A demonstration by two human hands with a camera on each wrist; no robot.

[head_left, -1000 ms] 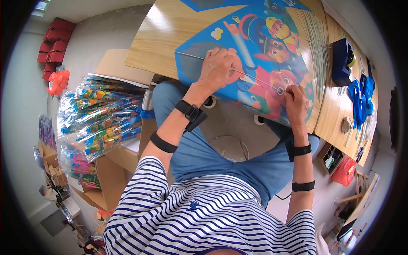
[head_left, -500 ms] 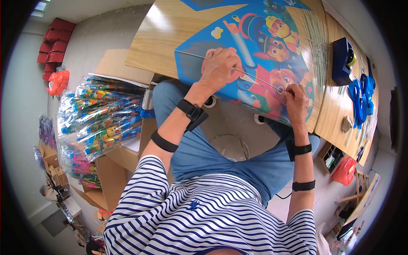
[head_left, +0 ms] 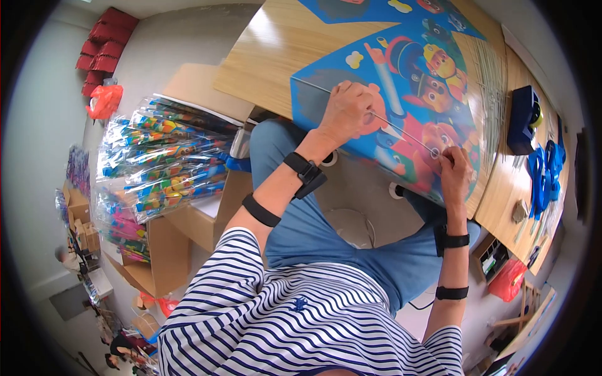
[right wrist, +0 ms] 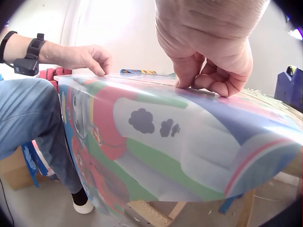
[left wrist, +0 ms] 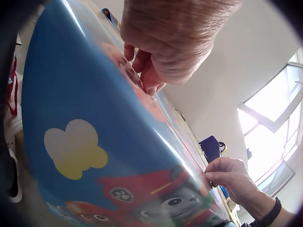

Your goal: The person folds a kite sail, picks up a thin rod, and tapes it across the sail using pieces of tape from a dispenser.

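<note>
A glossy blue sheet printed with cartoon dogs (head_left: 392, 81) lies over the table, its near part drooping past the edge. Across it runs a thin pale rod (head_left: 404, 133). My left hand (head_left: 345, 113) pinches the rod near its middle, knuckles up, close over the sheet. At the rod's right end, my right hand (head_left: 456, 174) pinches with thumb and fingers beside a small printed ring-like spot. In the right wrist view, the right fingertips (right wrist: 220, 89) press down at the sheet's top surface. The left wrist view has the left fingertips (left wrist: 151, 89) at the sheet's folded-over edge.
More thin rods (head_left: 486, 81) lie along the table's right side. Beyond them are a dark blue tape dispenser (head_left: 523, 120) and blue straps (head_left: 547, 175). Clear-bagged printed items (head_left: 169, 156) fill a cardboard box (head_left: 169, 250) at left. A second printed sheet (head_left: 351, 11) lies further back.
The head view has swung, so table and hands appear further right and lower. Both hands keep pinching the rod at about the same places on the sheet.
</note>
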